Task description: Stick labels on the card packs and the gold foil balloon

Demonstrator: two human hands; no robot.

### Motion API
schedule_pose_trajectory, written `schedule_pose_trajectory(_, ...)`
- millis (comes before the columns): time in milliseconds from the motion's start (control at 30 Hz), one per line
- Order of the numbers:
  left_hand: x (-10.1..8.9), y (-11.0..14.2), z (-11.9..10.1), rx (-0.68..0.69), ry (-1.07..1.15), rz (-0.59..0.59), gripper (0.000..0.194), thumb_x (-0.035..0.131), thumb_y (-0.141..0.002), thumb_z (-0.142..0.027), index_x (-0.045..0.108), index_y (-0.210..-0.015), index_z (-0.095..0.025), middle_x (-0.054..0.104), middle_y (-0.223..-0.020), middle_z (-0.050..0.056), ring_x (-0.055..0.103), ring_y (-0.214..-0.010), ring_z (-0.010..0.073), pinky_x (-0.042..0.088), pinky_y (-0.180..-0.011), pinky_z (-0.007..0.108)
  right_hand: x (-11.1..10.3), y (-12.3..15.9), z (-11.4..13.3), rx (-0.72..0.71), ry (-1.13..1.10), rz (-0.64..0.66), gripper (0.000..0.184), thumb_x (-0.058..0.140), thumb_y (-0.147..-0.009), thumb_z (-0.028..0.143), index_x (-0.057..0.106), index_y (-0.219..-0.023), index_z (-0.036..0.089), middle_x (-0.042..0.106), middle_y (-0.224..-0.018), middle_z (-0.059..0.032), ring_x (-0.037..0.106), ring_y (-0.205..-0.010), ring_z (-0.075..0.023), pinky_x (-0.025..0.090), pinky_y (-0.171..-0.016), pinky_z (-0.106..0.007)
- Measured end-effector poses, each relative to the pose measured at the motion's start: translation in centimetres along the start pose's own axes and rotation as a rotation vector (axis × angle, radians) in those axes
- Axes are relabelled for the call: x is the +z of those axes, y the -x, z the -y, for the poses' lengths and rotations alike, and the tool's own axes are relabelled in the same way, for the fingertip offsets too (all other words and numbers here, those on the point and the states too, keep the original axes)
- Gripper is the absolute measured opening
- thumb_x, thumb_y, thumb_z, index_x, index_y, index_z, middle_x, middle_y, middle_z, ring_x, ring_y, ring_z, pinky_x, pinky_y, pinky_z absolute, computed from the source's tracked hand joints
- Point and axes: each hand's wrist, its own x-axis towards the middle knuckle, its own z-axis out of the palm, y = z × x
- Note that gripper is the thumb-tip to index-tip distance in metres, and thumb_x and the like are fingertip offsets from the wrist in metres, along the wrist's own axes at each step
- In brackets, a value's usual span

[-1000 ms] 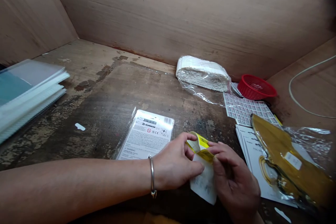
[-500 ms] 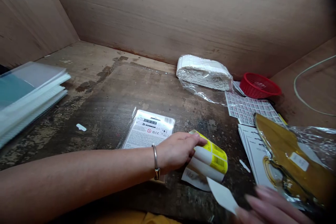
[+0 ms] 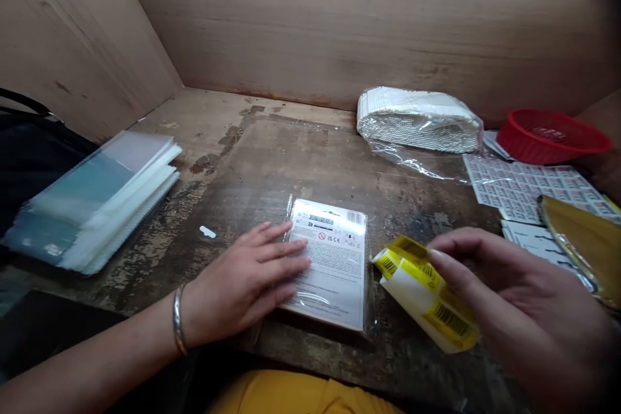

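Flat on the table lies a thin printed card package (image 3: 330, 272) in a clear plastic sleeve, its text and barcode facing up. My left hand (image 3: 252, 272), with a bangle on its wrist, rests on the package's left edge, fingers outstretched and slightly apart. To the right of it, my right hand (image 3: 509, 297) pinches a strip of yellow barcode labels (image 3: 453, 323) on white backing between thumb and fingers. The strip curls and hangs just beside the package. My right fingertips are partly hidden behind the thumb and the strip.
Clear plastic sleeves (image 3: 111, 207) are stacked at the left. At the back sit a plastic-wrapped white bundle (image 3: 417, 119) and a red basket (image 3: 553, 136). A sticker sheet (image 3: 528, 181), white cards (image 3: 526, 239) and an amber plastic-wrapped piece (image 3: 592, 239) lie right. A small white cutout (image 3: 207, 231) lies left.
My left hand has let go of the labels and moved left onto the package. My right hand now holds the label strip instead of a white piece. The view has turned left.
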Motion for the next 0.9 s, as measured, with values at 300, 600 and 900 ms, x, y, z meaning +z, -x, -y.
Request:
schedule_pose_trajectory(300, 4.2, 1.4, -2.6, -0.131, 0.002, -0.16, 0.033, 0.049, -0.093, -0.021, 0.059, -0.125, -0.02, 0.051, -0.139, 0.012, 0.035, -0.136, 0.037, 0.047, -0.1, 0.055, 4.4, -2.8, 8.0, 0.048, -0.29, 0.292, 0.018, 0.067, -0.081, 0.039, 0.061, -0.083, 0.022, 0.062, -0.075, 0.001, 0.055, -0.064, -0.0122, 0.045, -0.053, -0.02)
schedule_pose_trajectory(600, 4.0, 1.9, -0.8, -0.143, 0.195, -0.213, 0.029, 0.056, -0.092, -0.029, 0.06, -0.115, -0.013, 0.052, -0.139, 0.013, 0.043, -0.133, 0.0213, 0.041, -0.11, 0.036, 5.7, -5.8, 5.0, 0.31, -0.176, 0.489, 0.029, 0.072, -0.073, 0.043, 0.059, -0.071, 0.017, 0.052, -0.063, 0.0039, 0.042, -0.054, -0.0067, 0.035, -0.049, -0.019)
schedule_pose_trajectory(900, 4.2, 1.6, -0.4, -0.142, 0.2, -0.182, 0.031, 0.053, -0.093, -0.03, 0.06, -0.116, -0.012, 0.05, -0.14, 0.015, 0.04, -0.135, 0.0229, 0.04, -0.111, 0.039, 6.5, -5.3, 5.3, 0.426, -0.189, 0.536, 0.033, 0.072, -0.07, 0.047, 0.061, -0.071, 0.016, 0.059, -0.068, 0.0006, 0.049, -0.055, -0.0079, 0.04, -0.05, -0.02)
